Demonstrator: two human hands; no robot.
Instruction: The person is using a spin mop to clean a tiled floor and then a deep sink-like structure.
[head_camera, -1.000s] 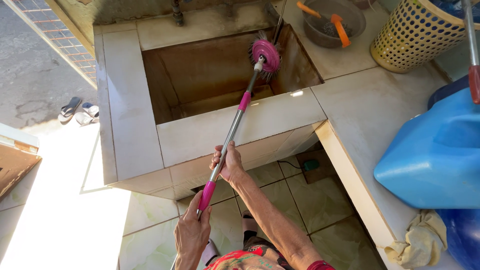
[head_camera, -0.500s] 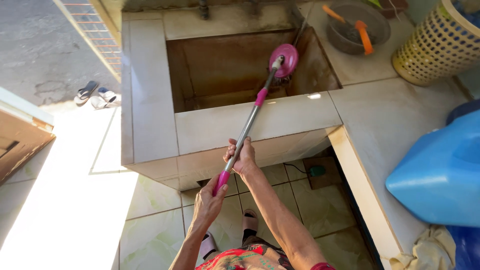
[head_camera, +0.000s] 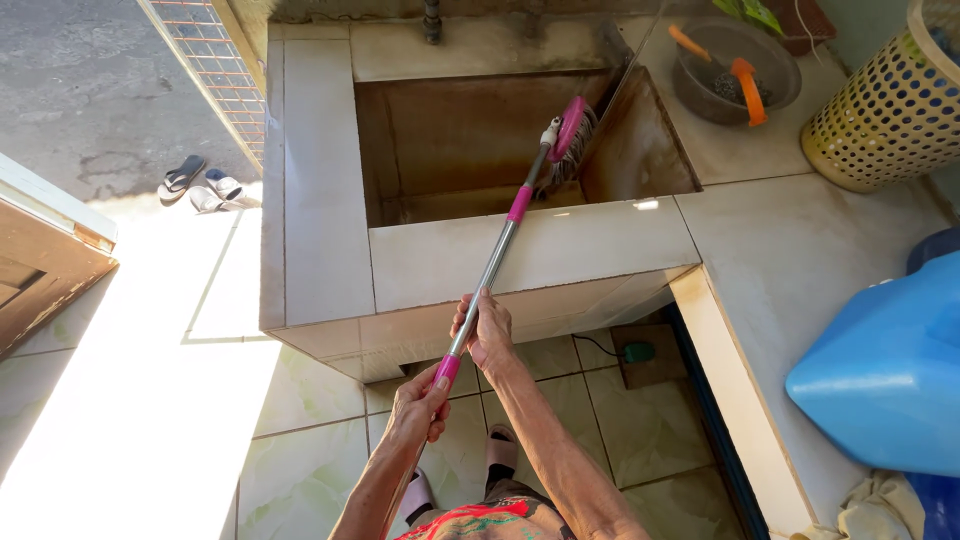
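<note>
Though cut off at 3 o'clock, blue plastic jug (head_camera: 885, 375) and perforated yellow basket (head_camera: 885, 110) partly visible. Tiled basin (head_camera: 320, 200) at 12 o'clock, holding the pink-headed mop (head_camera: 568, 135), strands half hidden in shadow. Grey bowl (head_camera: 775, 55) at 1 o'clock, orange-handled tools inside. Right hand (head_camera: 487, 332) clasping the shaft; left hand (head_camera: 418, 405) wrapped around its pink end.

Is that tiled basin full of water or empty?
Empty, as far as shows: the basin has bare brownish walls and floor, no water surface, and the mop head leans against its inner wall.
</note>
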